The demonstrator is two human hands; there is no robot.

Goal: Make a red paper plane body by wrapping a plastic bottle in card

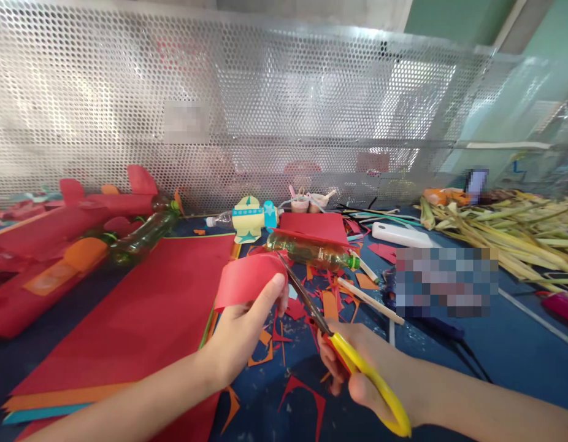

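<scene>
I see scissors pointing far-left, long axis diagonal; my right hand clasps their handles, left hand pinches paper.

No word, brand or number is being shown legibly. On the yellow paper cutout around the small clear bottle, only a blue star is being displayed as a sign, and a paler star is being borne by the blue paper piece beside it. Any lettering is being hidden by pixel blocks over a patch of the perforated panel, over an upright object at right and over part of the table.
</scene>
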